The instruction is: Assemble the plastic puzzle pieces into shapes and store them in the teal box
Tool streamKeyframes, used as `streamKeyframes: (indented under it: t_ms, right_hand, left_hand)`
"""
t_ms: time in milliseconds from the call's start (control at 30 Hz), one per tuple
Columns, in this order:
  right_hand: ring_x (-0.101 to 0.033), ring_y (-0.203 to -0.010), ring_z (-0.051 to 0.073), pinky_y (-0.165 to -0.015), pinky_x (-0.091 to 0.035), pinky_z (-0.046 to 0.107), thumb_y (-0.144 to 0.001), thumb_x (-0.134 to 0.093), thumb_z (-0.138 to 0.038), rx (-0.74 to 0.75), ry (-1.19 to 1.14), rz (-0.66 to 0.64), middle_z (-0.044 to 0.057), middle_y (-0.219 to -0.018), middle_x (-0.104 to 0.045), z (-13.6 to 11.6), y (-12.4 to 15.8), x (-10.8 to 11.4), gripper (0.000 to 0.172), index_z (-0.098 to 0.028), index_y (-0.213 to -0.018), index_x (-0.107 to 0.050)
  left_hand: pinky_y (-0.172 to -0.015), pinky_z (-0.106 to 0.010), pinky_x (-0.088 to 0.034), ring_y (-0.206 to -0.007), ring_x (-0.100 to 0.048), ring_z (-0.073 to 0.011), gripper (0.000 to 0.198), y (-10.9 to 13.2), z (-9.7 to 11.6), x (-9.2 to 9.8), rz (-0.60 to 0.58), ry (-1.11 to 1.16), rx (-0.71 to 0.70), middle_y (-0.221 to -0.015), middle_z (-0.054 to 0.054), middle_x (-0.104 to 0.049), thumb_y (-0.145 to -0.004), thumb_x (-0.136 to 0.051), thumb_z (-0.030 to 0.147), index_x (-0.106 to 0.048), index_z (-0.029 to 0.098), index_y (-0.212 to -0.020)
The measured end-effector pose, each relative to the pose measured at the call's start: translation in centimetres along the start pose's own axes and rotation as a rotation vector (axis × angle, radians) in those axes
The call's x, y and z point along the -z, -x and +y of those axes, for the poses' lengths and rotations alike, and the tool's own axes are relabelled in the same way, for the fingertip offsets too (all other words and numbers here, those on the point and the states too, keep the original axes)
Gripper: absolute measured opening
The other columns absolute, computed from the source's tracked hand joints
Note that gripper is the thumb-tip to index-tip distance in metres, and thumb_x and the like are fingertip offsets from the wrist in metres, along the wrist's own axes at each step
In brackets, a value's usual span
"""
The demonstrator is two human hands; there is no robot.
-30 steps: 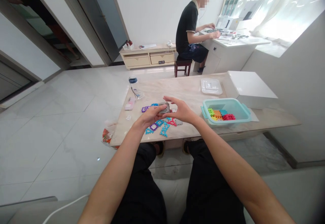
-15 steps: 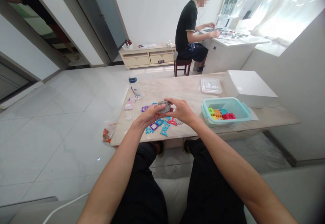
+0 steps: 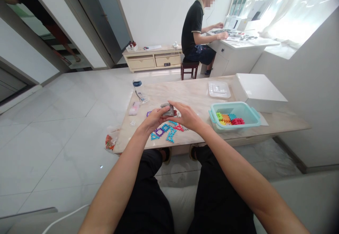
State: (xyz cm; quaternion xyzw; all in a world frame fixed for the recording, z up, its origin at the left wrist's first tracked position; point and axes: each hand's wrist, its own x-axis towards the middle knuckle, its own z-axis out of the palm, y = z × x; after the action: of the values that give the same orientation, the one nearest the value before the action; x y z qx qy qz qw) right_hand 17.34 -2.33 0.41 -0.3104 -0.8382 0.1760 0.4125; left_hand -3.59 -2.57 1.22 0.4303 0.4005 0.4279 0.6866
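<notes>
My left hand (image 3: 153, 119) and my right hand (image 3: 185, 115) meet above the marble table (image 3: 196, 94), both gripping a small grey block (image 3: 167, 110) made of toothed puzzle pieces. The left fingers pinch it from below. The right fingers curl over its right side. Beneath the hands lie several flat foam pieces (image 3: 165, 131) in blue, purple and red. To the right stands a teal plastic box (image 3: 235, 115) holding assembled coloured cubes (image 3: 229, 118).
A clear lid (image 3: 219, 89) and a white box (image 3: 258, 91) lie at the table's far right. A phone (image 3: 134, 108), a remote and a small round tin sit at the left edge. A seated person (image 3: 197, 32) works at a white desk beyond.
Both hands have kept the grey block and turned it a little, the right fingers closing more over it. The view has shifted slightly.
</notes>
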Motion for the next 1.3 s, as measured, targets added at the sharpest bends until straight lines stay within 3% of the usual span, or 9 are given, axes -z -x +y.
streamKeyframes:
  t_ms: [200, 667, 767, 900, 1033, 1300]
  right_hand:
    - [-0.069, -0.137, 0.031, -0.12, -0.053, 0.051, -0.094, -0.08, -0.019, -0.023, -0.022, 0.018, 0.01, -0.147, -0.073, 0.0, 0.2, 0.3, 0.065, -0.031, -0.156, -0.063]
    - [-0.071, -0.132, 0.032, -0.116, -0.055, 0.049, -0.092, -0.082, -0.02, -0.059, -0.012, 0.012, 0.011, -0.139, -0.075, 0.0, 0.0, -0.1, 0.057, -0.027, -0.147, -0.067]
    - [-0.069, -0.134, 0.033, -0.116, -0.054, 0.05, -0.091, -0.086, -0.027, -0.032, -0.02, 0.018, 0.013, -0.142, -0.073, -0.1, 0.1, -0.1, 0.063, -0.025, -0.15, -0.064]
    - [-0.069, -0.135, 0.034, -0.116, -0.054, 0.049, -0.086, -0.093, -0.041, -0.022, -0.061, -0.001, 0.015, -0.148, -0.07, -0.4, 0.1, -0.3, 0.079, -0.025, -0.156, -0.059]
    - [-0.074, -0.127, 0.032, -0.111, -0.057, 0.044, -0.085, -0.094, -0.042, -0.055, -0.093, -0.07, 0.012, -0.141, -0.076, -0.5, 0.1, -0.6, 0.073, -0.024, -0.149, -0.065]
    - [-0.077, -0.122, 0.029, -0.107, -0.058, 0.038, -0.086, -0.091, -0.036, -0.032, -0.111, -0.07, 0.01, -0.135, -0.079, -0.5, 0.2, -0.7, 0.058, -0.023, -0.139, -0.073]
  left_hand:
    - [-0.107, -0.041, -0.06, -0.107, -0.08, -0.0279, 0.045, 0.9, 0.6, -0.2, -0.033, -0.019, 0.017, -0.107, -0.014, -0.083, -0.078, -0.097, 0.047, -0.082, 0.012, -0.102]
    - [-0.106, -0.039, -0.059, -0.104, -0.08, -0.0252, 0.048, 0.5, 0.0, 0.5, -0.04, -0.007, 0.026, -0.108, -0.014, -0.083, -0.076, -0.099, 0.049, -0.083, 0.013, -0.104]
    - [-0.103, -0.039, -0.06, -0.103, -0.079, -0.0265, 0.049, 0.5, 0.0, 0.3, -0.071, -0.021, 0.032, -0.105, -0.014, -0.083, -0.077, -0.097, 0.051, -0.083, 0.012, -0.103]
    - [-0.088, -0.035, -0.062, -0.093, -0.079, -0.0252, 0.048, 0.2, -0.4, 0.0, -0.144, -0.024, 0.052, -0.098, -0.014, -0.082, -0.075, -0.098, 0.05, -0.082, 0.01, -0.097]
    - [-0.073, -0.027, -0.056, -0.078, -0.073, -0.0184, 0.045, 0.0, -1.2, 0.0, -0.155, -0.038, 0.081, -0.089, -0.01, -0.08, -0.074, -0.099, 0.047, -0.081, 0.01, -0.092]
    - [-0.084, -0.032, -0.059, -0.088, -0.075, -0.0213, 0.05, 0.2, -1.2, 0.4, -0.209, -0.014, 0.111, -0.097, -0.013, -0.081, -0.072, -0.1, 0.049, -0.082, 0.01, -0.098]
